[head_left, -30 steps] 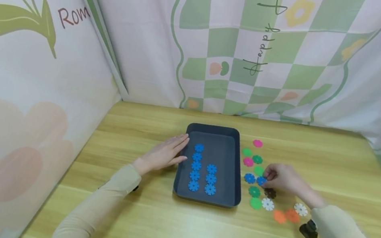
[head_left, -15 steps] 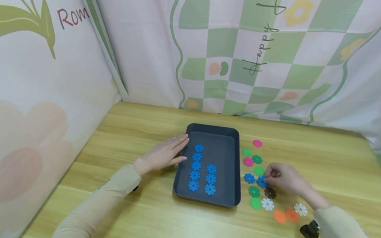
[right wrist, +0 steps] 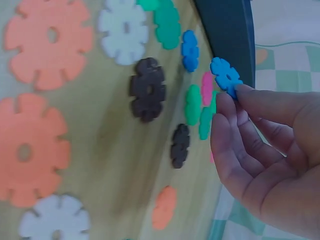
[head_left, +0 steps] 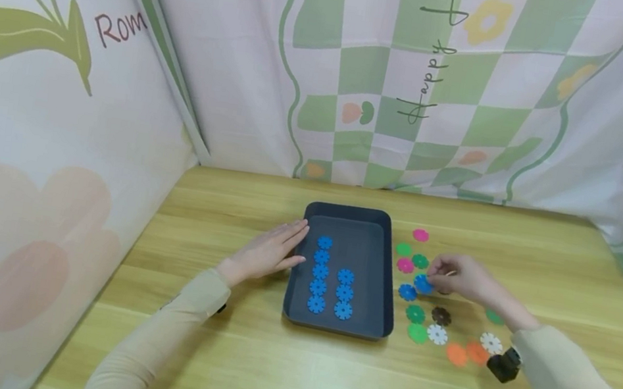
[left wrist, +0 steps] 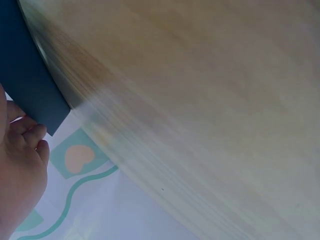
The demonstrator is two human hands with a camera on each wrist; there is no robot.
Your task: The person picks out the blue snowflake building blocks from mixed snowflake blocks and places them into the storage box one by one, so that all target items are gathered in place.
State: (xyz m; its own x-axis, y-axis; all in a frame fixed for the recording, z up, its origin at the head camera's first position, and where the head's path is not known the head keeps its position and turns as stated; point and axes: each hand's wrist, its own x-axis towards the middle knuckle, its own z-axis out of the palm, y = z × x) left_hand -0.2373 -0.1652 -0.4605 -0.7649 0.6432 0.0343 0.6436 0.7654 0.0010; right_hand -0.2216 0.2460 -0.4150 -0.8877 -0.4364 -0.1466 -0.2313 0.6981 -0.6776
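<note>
A dark grey rectangular tray [head_left: 367, 242] lies on the wooden table. Inside it, blue notched plastic discs form two columns, the left one [head_left: 320, 271] longer than the right one [head_left: 344, 293]. My left hand [head_left: 270, 248] rests on the tray's left rim with its fingers straight; the left wrist view has it at the tray's side wall [left wrist: 30, 70]. Between thumb and fingertips my right hand [head_left: 462, 279] pinches a blue snowflake disc [right wrist: 226, 76], raised off the table beside the tray's right side. Another blue disc [head_left: 408, 292] lies on the table just below it.
Loose discs are scattered right of the tray: pink [head_left: 421, 235], green [head_left: 415, 313], dark brown [head_left: 441, 316], white [head_left: 438, 334] and orange [head_left: 457, 354]. A printed curtain [head_left: 398, 87] hangs behind the table, and a printed panel [head_left: 50, 184] stands along the left.
My right hand has lifted the blue disc off the table and shifted slightly away from me. A green disc near the right wrist has come into view. The left hand stays put.
</note>
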